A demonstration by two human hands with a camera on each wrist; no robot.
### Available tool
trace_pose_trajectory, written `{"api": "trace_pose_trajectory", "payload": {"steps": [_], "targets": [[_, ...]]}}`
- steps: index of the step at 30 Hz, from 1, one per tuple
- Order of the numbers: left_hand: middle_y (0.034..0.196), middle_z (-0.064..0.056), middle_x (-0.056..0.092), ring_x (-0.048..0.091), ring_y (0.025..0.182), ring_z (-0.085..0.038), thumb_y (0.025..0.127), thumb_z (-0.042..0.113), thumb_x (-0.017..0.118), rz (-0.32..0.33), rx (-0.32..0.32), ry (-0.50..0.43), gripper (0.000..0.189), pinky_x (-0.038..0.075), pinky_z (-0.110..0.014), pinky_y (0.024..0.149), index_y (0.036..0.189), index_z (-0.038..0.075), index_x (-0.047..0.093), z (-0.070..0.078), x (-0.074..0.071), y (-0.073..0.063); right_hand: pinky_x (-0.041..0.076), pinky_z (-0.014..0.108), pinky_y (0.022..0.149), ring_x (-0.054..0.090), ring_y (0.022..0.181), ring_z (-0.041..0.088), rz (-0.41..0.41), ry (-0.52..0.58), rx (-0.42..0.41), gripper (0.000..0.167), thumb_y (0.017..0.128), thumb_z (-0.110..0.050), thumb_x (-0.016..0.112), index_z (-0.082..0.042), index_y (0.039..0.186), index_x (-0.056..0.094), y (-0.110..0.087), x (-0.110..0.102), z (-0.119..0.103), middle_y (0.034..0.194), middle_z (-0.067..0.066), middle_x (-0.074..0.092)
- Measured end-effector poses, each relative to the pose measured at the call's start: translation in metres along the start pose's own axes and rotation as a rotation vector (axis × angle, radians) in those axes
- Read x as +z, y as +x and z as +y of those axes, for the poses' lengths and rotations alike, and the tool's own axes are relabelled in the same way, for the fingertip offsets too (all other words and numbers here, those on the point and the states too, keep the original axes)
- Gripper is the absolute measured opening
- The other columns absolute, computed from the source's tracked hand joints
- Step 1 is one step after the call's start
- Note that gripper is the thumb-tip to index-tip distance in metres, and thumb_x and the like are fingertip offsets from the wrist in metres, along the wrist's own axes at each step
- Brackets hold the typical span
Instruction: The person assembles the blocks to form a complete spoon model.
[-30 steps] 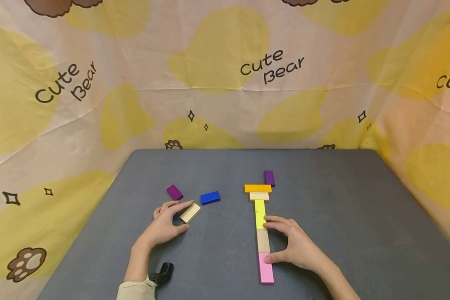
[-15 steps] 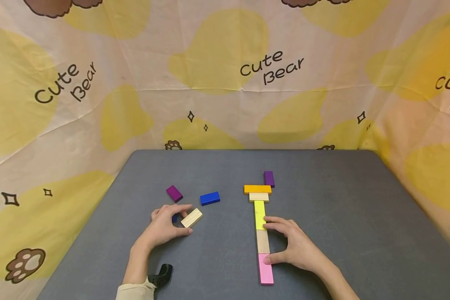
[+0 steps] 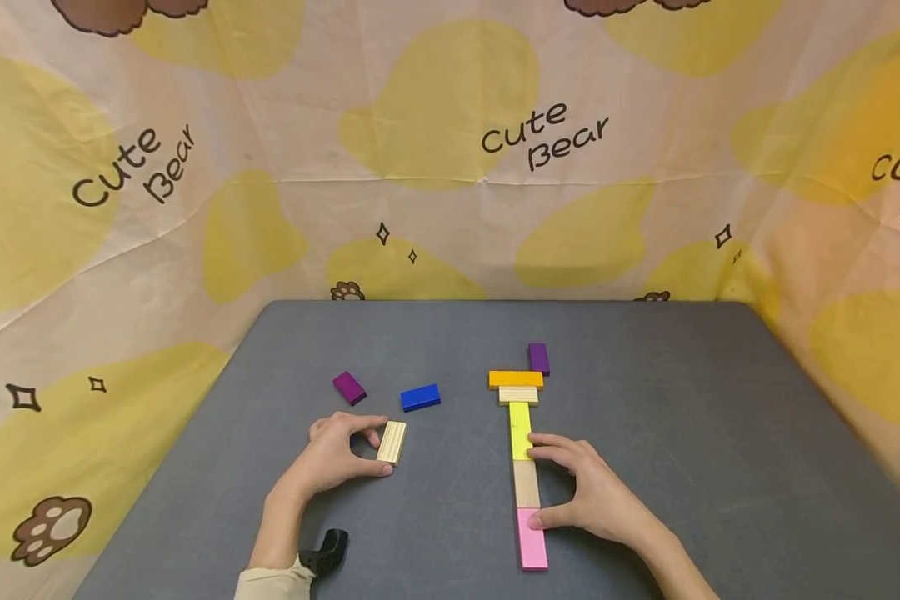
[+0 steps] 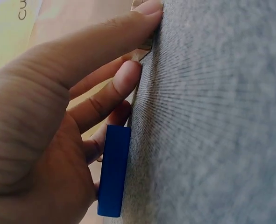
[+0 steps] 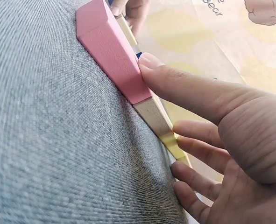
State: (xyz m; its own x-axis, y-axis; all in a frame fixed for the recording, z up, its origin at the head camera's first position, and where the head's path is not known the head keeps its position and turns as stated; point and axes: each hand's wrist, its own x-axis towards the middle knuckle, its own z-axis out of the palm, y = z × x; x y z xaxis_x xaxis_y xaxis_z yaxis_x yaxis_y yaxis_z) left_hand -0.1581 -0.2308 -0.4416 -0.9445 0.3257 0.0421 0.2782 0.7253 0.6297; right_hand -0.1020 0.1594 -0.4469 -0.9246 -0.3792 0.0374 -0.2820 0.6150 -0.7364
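While left grip [image 3: 334,452] pinches wooden block [image 3: 392,442], right grip [image 3: 598,492] unclenched, touching pink block [image 3: 535,546], magenta block [image 3: 349,387] (head view only)

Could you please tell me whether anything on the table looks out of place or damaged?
The dark purple rectangular block looks slightly odd: it lies off-centre beyond the orange rectangular block, jutting past its right end, though that may be intended. Nothing visible looks damaged.
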Motion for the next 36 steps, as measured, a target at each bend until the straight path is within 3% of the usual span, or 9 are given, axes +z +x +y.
{"api": "trace_pose_trajectory", "payload": {"steps": [11,18,30,36], "targets": [[0.091,0.011,0.058,0.046,0.097,-0.018,0.067,0.039,0.091,-0.014,0.014,0.018,0.069,0.011,-0.059,0.098,0.130,0.026,0.065,0.0018,0.0008,-0.0016,0.041,0.047,0.096,0.041,0.120,0.015,-0.003,0.005,0.005,0.081,0.059,-0.056,0.089,-0.025,0.130,0.064,0.0002,-0.0003,-0.0003,0.142,-0.014,0.047],[0.090,0.010,0.057,0.045,0.098,-0.019,0.066,0.038,0.092,-0.015,-0.020,0.006,0.067,0.011,-0.057,0.099,0.126,0.023,0.065,0.0030,0.0011,-0.0014,0.040,0.045,0.097,0.041,0.121,0.014,0.008,0.014,-0.010,0.081,0.059,-0.054,0.090,-0.024,0.130,0.064,0.0001,0.0000,0.0015,0.142,-0.015,0.047],[0.093,0.009,0.058,0.045,0.100,-0.020,0.067,0.035,0.092,-0.031,-0.012,-0.003,0.062,0.010,-0.057,0.101,0.121,0.020,0.066,0.0005,0.0002,-0.0027,0.041,0.045,0.096,0.041,0.120,0.015,0.004,0.002,-0.006,0.081,0.059,-0.054,0.090,-0.024,0.130,0.064,0.0008,0.0014,0.0010,0.142,-0.013,0.048],[0.109,0.007,0.059,0.047,0.109,-0.020,0.065,0.044,0.091,0.000,-0.010,0.020,0.060,0.014,-0.058,0.102,0.115,0.023,0.066,0.0013,0.0012,-0.0022,0.041,0.043,0.096,0.041,0.119,0.014,0.015,0.005,-0.019,0.080,0.060,-0.052,0.091,-0.023,0.130,0.064,0.0004,0.0005,0.0020,0.143,-0.013,0.048]]}}
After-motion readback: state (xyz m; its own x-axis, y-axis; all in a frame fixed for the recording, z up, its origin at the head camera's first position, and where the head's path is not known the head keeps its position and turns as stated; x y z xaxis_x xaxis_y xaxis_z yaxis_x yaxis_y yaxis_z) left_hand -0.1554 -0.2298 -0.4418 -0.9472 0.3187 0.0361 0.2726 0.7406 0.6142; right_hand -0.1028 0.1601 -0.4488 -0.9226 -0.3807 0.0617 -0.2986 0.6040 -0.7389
